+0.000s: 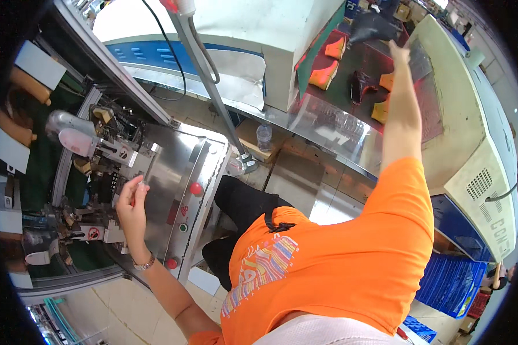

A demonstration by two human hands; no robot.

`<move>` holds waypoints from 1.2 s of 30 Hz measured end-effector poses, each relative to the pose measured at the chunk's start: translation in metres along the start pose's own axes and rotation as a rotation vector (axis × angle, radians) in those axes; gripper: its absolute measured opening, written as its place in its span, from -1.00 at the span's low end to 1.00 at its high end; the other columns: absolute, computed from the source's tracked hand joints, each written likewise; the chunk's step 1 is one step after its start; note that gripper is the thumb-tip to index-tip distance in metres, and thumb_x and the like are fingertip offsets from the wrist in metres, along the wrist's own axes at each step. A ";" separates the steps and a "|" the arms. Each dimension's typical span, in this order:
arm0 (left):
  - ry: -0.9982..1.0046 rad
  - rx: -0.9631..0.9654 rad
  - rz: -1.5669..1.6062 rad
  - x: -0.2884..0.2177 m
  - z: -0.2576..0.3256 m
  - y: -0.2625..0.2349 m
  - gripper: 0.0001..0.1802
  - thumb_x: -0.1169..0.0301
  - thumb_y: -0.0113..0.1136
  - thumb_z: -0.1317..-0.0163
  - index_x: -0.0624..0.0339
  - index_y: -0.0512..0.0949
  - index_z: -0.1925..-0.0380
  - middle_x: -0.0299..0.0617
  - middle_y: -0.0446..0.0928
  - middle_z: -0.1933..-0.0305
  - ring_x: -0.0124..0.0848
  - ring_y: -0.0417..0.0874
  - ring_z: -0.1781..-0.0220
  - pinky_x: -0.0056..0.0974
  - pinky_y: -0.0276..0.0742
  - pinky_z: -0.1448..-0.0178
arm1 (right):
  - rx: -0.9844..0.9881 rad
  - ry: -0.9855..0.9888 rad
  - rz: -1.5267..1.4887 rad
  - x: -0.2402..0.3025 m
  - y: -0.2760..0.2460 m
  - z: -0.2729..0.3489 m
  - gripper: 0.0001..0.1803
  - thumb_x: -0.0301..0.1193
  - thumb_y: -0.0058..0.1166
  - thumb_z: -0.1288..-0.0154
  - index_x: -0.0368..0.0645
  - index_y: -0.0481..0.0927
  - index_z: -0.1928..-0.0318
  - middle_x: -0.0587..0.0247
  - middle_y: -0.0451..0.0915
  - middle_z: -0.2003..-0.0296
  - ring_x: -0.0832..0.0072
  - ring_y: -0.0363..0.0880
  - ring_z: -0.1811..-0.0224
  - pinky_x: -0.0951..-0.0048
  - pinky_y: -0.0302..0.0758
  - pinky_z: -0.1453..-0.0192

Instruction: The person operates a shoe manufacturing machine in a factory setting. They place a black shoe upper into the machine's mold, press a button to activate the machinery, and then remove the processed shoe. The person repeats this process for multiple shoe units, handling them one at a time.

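I am stretching my right hand (398, 53) out at full arm's length, fingers closing on a dark shoe upper (372, 26) above the dark conveyor (351, 80), which is carrying orange shoe pieces (323, 73). My left hand (131, 204) is resting at the shiny steel machine panel (175, 172), fingertips pinching a thin metal lever (149, 169) near its round red button (196, 188).

Bright even light; glare on steel panel (172, 172); fisheye-bent edges, dark corners.
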State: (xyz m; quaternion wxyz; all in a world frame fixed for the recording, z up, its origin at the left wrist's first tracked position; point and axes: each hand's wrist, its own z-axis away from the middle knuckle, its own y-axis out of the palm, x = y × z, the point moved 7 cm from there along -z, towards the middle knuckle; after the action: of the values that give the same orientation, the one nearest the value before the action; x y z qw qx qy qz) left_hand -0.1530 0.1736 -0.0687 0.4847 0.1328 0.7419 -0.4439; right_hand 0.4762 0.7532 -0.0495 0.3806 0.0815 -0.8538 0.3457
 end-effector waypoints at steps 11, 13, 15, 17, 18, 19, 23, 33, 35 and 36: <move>-0.158 0.090 -0.046 0.087 0.048 0.033 -0.76 0.42 0.04 -0.21 0.27 0.51 0.14 -0.16 0.58 0.26 -0.47 0.57 0.22 -0.39 0.43 0.12 | 0.539 0.062 -0.426 -0.154 0.132 0.407 -0.68 -0.60 -0.04 0.09 -0.18 0.53 0.23 0.02 0.53 0.24 0.20 0.49 0.14 0.29 0.40 -0.01; -0.157 0.050 -0.090 0.093 0.051 0.034 -0.76 0.41 0.07 -0.19 0.26 0.53 0.17 -0.14 0.59 0.28 -0.40 0.58 0.21 -0.35 0.43 0.11 | 0.529 -0.040 -0.344 -0.132 0.116 0.463 -0.67 -0.62 -0.12 0.08 -0.14 0.54 0.24 0.07 0.53 0.25 0.20 0.49 0.16 0.29 0.40 0.03; -0.090 0.000 -0.174 0.097 0.050 0.041 -0.77 0.41 0.08 -0.17 0.25 0.54 0.19 -0.13 0.59 0.27 -0.35 0.58 0.20 -0.32 0.43 0.08 | 0.637 -0.026 -0.385 -0.094 0.120 0.501 -0.68 -0.61 -0.13 0.07 -0.12 0.54 0.25 0.04 0.53 0.25 0.15 0.48 0.14 0.27 0.41 0.04; -0.032 -0.035 -0.287 0.102 0.050 0.053 -0.73 0.39 0.11 -0.16 0.25 0.52 0.14 -0.11 0.56 0.19 -0.31 0.55 0.12 -0.27 0.41 0.00 | 0.738 -0.063 -0.521 -0.046 0.122 0.531 -0.72 -0.56 -0.07 0.02 -0.12 0.55 0.24 0.06 0.51 0.19 0.19 0.49 0.13 0.32 0.45 0.07; 0.042 -0.073 -0.334 0.103 0.052 0.061 -0.73 0.40 0.11 -0.13 0.24 0.52 0.16 -0.07 0.52 0.13 -0.22 0.50 0.03 -0.21 0.36 -0.06 | 0.797 -0.073 -0.589 -0.020 0.125 0.544 -0.76 -0.52 -0.02 -0.01 -0.11 0.55 0.23 0.08 0.50 0.17 0.23 0.52 0.18 0.35 0.46 0.09; 0.043 -0.104 -0.397 0.109 0.052 0.070 -0.72 0.40 0.11 -0.12 0.22 0.51 0.14 -0.06 0.49 0.07 -0.18 0.46 -0.02 -0.17 0.32 -0.10 | 0.856 -0.050 -0.685 0.004 0.128 0.556 -0.78 -0.46 0.01 -0.05 -0.10 0.55 0.23 0.09 0.51 0.19 0.27 0.54 0.22 0.37 0.46 0.09; 0.114 -0.359 -0.609 0.129 0.064 0.107 -0.61 0.34 0.10 -0.12 0.15 0.43 0.02 -0.08 0.39 -0.09 -0.13 0.36 -0.15 -0.04 0.16 -0.22 | 0.939 -0.005 -0.639 0.087 0.146 0.600 -0.74 -0.26 -0.02 -0.14 -0.12 0.53 0.22 0.07 0.51 0.23 0.23 0.51 0.16 0.29 0.41 0.04; 0.089 -0.403 -0.725 0.151 0.078 0.122 -0.55 0.28 0.05 -0.15 0.12 0.36 -0.06 -0.10 0.37 -0.13 -0.17 0.31 -0.20 0.01 0.05 -0.30 | 0.855 -0.249 -0.441 0.134 0.114 0.646 -0.81 -0.29 -0.07 -0.19 -0.09 0.52 0.28 0.25 0.54 0.27 0.28 0.46 0.13 0.22 0.38 0.09; 0.082 -0.414 -0.716 0.150 0.077 0.121 -0.56 0.29 0.05 -0.15 0.13 0.36 -0.06 -0.10 0.37 -0.13 -0.17 0.31 -0.20 0.00 0.05 -0.30 | 0.837 -0.254 -0.455 0.135 0.111 0.643 -0.83 -0.31 -0.06 -0.18 -0.09 0.52 0.30 0.24 0.54 0.29 0.28 0.46 0.14 0.22 0.38 0.09; 0.081 -0.417 -0.717 0.149 0.077 0.122 -0.56 0.30 0.06 -0.15 0.13 0.37 -0.05 -0.10 0.37 -0.13 -0.17 0.31 -0.20 -0.01 0.06 -0.30 | 0.804 -0.272 -0.471 0.136 0.109 0.641 -0.85 -0.33 -0.06 -0.17 -0.08 0.52 0.31 0.24 0.53 0.30 0.27 0.46 0.15 0.23 0.38 0.10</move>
State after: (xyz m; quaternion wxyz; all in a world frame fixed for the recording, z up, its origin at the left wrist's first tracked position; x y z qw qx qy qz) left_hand -0.1042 0.1480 -0.2686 0.2864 -0.2177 0.8335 -0.4194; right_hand -0.0431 0.4331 -0.3128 0.2720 0.4575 -0.6530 0.5388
